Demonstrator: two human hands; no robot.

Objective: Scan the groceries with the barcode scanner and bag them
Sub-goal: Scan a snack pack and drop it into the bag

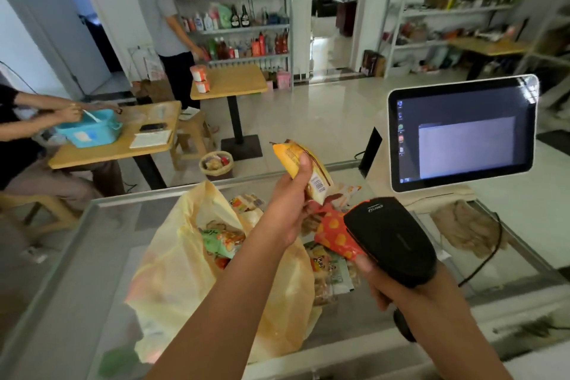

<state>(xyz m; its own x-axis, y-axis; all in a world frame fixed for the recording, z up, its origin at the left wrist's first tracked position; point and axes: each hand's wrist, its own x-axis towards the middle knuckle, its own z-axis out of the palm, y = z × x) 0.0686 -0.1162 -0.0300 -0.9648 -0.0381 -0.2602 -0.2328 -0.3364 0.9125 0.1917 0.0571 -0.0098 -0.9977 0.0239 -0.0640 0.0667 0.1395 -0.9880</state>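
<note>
Above the bench (pixel 101 225), the left hand (pixel 293 197) is closed around a yellow snack pack (pixel 300 163), thumb across its face, the barcode label turned toward 5 o'clock. At 5 o'clock from it, the right hand (pixel 398 287) is wrapped tight on the scanner (pixel 391 237), whose head points up at the label, near but apart. The pack looks light, soft and crinkly, likely slippery film; holding it by the middle, clear of the barcode, should keep the label flat. At 7 o'clock from the pack, the yellow bag (pixel 172 271) lies open with packets inside. More packets (pixel 336 234) lie loose between bag and scanner. The screen (pixel 462 133) stands at 2 o'clock.
</note>
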